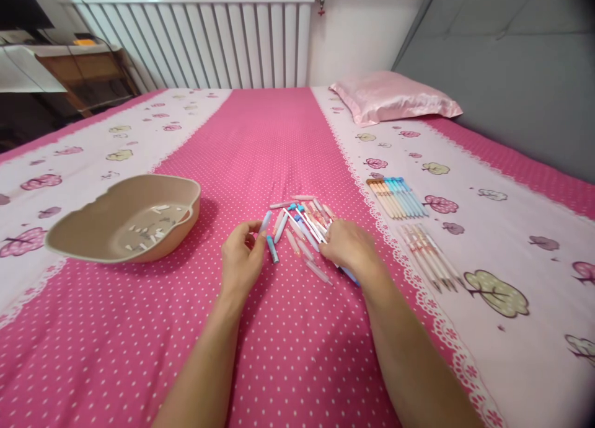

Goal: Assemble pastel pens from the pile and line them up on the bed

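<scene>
My left hand [242, 257] is closed, pinching a short pale lilac pen part [265, 221] between thumb and fingers. A loose pile of pen parts [304, 234] lies on the bedspread between my hands: pink and bluish barrels, white sticks and small blue pieces. My right hand [351, 247] reaches into the right side of this pile with its fingers curled down. What its fingertips grip is hidden. A blue pen piece [349, 275] pokes out under that hand. Beside my left fingers rests a short teal tube [272, 249].
A beige basin [100, 229] with small white and grey bits stands at left. To the right lie a row of peach and blue pens [397, 198] and a group of clear-white pens [430, 257]. Further back are a pink pillow [395, 98] and a radiator [199, 43].
</scene>
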The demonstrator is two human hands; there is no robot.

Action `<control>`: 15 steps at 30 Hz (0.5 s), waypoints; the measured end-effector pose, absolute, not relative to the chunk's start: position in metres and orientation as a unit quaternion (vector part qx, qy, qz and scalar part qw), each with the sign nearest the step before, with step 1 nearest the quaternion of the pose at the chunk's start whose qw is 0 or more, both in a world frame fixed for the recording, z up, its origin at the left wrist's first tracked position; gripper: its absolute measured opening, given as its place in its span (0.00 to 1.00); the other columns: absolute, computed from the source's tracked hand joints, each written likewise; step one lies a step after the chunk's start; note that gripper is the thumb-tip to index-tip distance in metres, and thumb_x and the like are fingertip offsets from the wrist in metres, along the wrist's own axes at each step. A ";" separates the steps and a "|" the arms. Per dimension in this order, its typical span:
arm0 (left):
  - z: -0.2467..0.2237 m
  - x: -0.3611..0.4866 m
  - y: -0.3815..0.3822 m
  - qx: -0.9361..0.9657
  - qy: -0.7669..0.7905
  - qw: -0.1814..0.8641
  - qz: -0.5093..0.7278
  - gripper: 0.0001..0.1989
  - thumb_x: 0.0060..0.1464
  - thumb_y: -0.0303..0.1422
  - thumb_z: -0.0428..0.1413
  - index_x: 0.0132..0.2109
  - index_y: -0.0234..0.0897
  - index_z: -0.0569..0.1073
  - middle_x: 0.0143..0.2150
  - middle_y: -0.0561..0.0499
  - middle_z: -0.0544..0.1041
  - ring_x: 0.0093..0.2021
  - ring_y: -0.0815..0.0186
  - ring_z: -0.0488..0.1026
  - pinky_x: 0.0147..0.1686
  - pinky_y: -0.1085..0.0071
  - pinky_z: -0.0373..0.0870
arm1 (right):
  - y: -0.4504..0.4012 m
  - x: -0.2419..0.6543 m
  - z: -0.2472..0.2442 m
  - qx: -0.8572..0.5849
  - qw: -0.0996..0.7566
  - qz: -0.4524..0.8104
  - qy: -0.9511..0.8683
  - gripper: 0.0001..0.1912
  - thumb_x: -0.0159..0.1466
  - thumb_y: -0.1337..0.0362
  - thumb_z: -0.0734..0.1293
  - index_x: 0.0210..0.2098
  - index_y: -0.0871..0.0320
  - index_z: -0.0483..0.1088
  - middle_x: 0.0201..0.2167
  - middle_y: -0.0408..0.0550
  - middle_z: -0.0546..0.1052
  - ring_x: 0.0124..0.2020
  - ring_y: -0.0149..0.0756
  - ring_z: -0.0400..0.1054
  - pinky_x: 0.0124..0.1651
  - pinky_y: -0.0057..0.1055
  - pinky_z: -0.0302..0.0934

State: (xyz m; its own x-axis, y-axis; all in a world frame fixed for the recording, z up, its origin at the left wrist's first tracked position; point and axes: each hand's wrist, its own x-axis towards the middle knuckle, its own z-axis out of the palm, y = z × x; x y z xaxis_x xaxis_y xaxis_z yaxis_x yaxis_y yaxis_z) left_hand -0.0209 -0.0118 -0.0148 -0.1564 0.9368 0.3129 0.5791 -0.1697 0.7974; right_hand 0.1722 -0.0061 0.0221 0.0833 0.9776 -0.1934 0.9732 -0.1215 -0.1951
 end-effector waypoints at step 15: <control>-0.014 -0.014 -0.015 0.620 0.602 0.249 0.437 0.11 0.51 0.36 0.54 0.40 0.35 0.74 0.31 0.50 0.75 0.23 0.70 0.65 0.25 0.72 0.62 | 0.004 0.173 0.008 -0.761 0.131 0.118 -0.625 0.11 0.56 0.56 0.66 0.26 0.55 0.77 0.27 0.53 0.78 0.31 0.44 0.73 0.28 0.32 0.58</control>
